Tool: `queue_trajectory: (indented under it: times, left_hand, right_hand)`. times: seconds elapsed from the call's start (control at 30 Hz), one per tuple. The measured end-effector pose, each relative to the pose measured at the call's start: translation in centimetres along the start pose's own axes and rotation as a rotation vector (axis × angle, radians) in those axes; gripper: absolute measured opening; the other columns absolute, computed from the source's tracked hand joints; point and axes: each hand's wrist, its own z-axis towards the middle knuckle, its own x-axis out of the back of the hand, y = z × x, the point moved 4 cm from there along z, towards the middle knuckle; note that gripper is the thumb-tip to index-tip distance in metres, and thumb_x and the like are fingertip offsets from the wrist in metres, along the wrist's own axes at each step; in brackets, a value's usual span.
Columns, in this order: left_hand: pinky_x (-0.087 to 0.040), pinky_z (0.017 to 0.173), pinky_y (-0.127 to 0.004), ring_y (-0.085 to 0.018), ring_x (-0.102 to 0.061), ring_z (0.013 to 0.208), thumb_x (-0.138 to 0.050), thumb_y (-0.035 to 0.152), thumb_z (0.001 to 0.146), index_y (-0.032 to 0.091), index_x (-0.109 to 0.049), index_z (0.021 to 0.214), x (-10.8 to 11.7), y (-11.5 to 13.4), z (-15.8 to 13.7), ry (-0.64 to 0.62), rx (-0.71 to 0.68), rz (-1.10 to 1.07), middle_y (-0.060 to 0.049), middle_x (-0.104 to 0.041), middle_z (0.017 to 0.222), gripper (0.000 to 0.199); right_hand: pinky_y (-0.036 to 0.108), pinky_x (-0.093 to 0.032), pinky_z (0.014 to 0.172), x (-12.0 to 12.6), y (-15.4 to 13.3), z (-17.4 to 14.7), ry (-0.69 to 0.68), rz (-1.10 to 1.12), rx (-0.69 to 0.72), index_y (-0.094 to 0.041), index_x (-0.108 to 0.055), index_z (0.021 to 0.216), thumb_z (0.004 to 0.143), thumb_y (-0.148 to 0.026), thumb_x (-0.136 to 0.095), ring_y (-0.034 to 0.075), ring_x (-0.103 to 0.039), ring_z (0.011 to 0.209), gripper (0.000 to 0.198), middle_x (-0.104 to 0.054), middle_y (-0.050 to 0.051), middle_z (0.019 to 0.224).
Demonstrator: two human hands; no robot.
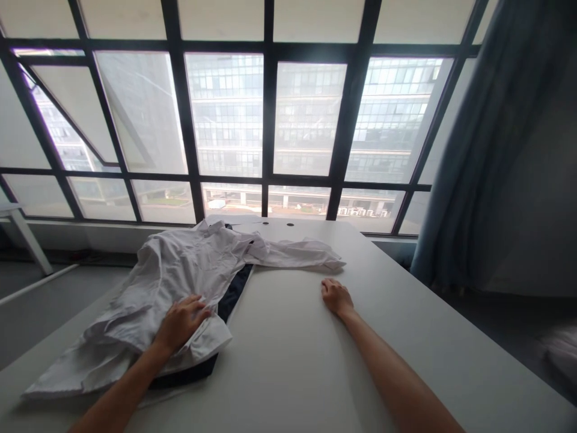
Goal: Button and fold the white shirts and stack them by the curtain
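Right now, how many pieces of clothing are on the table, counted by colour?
White: 1, the white shirt under the left hand.
Dark navy: 1, the dark garment beneath it.
Total: 2.
The right hand rests on the bare table.

Behind the white table [315, 361] runs a wall of window [270, 120] panes in dark frames, and through the glass a pale office building [311, 114] fills the haze. Low down outside, a strip of green [167, 202] shows. On the right a blue-grey curtain [491, 150] hangs to the floor beside a plain wall [550, 198]. Far left, a white table leg [27, 237] slants to the grey floor [49, 307]. 2 small dark holes [278, 224] sit near the table's far edge.
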Motion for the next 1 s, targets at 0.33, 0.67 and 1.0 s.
queue_trajectory:
  times: [0.33,0.67,1.0]
  left_hand:
    - [-0.049,0.091,-0.034,-0.026,-0.066,0.102,-0.042,0.041,0.090,0.021,-0.064,0.087,3.9,0.7,0.6,0.194,0.122,-0.083,-0.011,-0.072,0.105,0.029]
    - [-0.047,0.061,-0.026,-0.019,-0.061,0.065,-0.048,0.039,0.088,0.018,-0.061,0.084,15.9,15.7,5.8,0.154,-0.096,-0.507,-0.003,-0.064,0.069,0.025]
    - [-0.052,0.067,-0.028,-0.019,-0.067,0.072,-0.059,0.054,0.083,0.018,-0.071,0.092,13.5,16.9,-0.6,-0.851,-0.215,-0.726,-0.005,-0.074,0.090,0.038]
  right_hand:
    - [0.028,-0.035,0.104,2.2,-1.3,-8.0,-0.019,0.065,0.033,-0.017,-0.065,0.122,0.093,-0.023,-0.043,0.020,-0.053,0.126,0.037,-0.060,0.010,0.136]
    - [0.029,-0.037,0.104,2.4,-1.2,-8.0,-0.009,0.116,0.045,-0.016,-0.066,0.119,0.092,-0.022,-0.043,0.021,-0.054,0.124,0.035,-0.062,0.010,0.133]
    - [0.035,-0.037,0.108,1.1,-5.9,-4.0,-0.035,0.317,0.163,-0.010,-0.041,0.148,0.083,-0.025,-0.057,0.027,-0.048,0.132,0.069,-0.050,0.017,0.145]
